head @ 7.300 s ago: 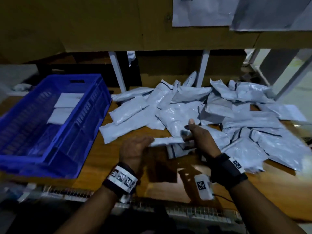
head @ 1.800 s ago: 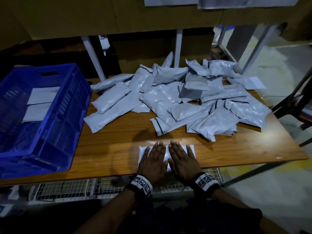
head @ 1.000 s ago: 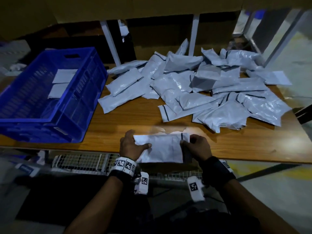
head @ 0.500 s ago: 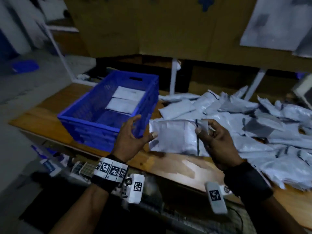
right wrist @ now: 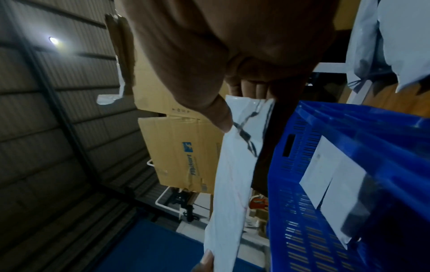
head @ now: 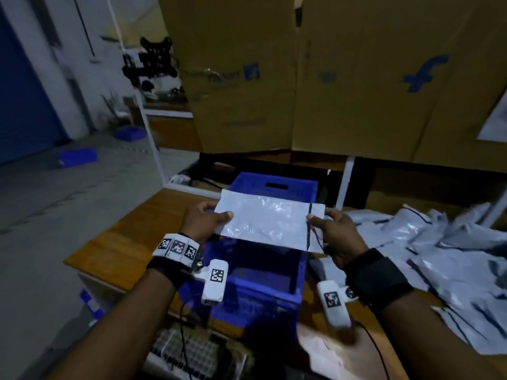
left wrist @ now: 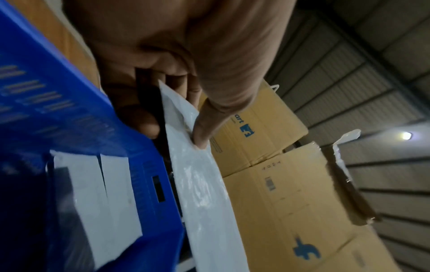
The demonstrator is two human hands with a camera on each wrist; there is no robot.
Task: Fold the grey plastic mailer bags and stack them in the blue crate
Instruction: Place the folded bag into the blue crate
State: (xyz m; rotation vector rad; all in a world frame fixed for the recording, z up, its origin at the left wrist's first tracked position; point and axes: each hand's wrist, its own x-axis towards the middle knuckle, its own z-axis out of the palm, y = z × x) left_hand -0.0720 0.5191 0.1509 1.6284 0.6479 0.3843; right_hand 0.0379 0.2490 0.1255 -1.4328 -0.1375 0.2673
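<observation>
I hold the folded mailer bag [head: 267, 220] stretched flat between my two hands, and it now hangs over the open blue crate [head: 274, 270] instead of lying pressed on the table's near edge as it did moments back. My left hand [head: 204, 222] pinches its left end, thumb on top and fingers curled beneath; my right hand [head: 333, 231] pinches the other end, beside the dark strip, in the same way. Both hands are clamped on this one bag, apart by its full width.

Below my hands, inside the crate, two folded bags [left wrist: 97, 193] already lie side by side on the floor toward the far wall. To the right of my right hand the loose pile of unfolded bags [head: 439, 248] covers the wooden table [head: 131, 242].

So the folding of this piece looks finished, I judge, and what remains is lowering it level and letting go so it lands flat without springing open. Many bags still wait.
</observation>
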